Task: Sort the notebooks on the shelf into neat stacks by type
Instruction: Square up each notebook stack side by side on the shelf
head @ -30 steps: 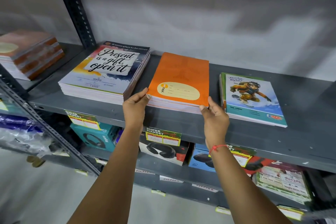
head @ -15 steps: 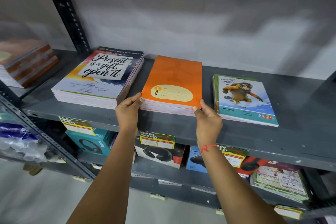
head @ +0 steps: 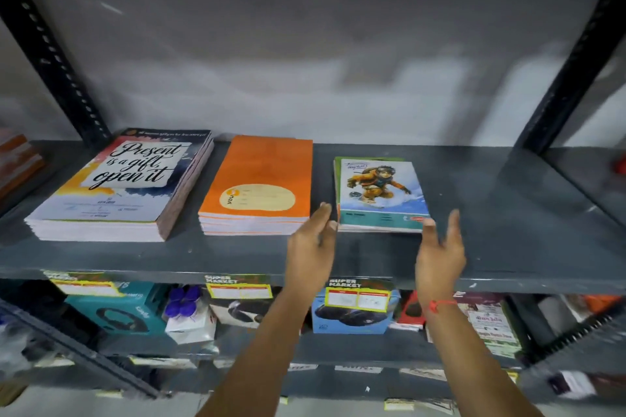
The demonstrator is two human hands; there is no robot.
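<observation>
Three notebook stacks lie on the grey shelf (head: 508, 206). At the left is a thick stack with a "Present is a gift, open it" cover (head: 118, 183). In the middle sits an orange stack (head: 261, 179). On the right lies a thin stack with a cartoon snowboarder cover (head: 381, 193). My left hand (head: 313, 247) is open at that thin stack's front left corner, fingertips close to it. My right hand (head: 440, 250) is open at its front right corner, a finger near the edge. Neither hand holds anything.
Black slotted uprights (head: 54, 61) stand at both ends of the bay. Another notebook pile (head: 17, 159) shows at the far left. The shelf below carries boxed headphones (head: 115, 311) and yellow price tags (head: 237, 288). Bare shelf lies right of the cartoon stack.
Both hands left the orange stack's front corners and moved right to the cartoon stack. The view shifted right and up.
</observation>
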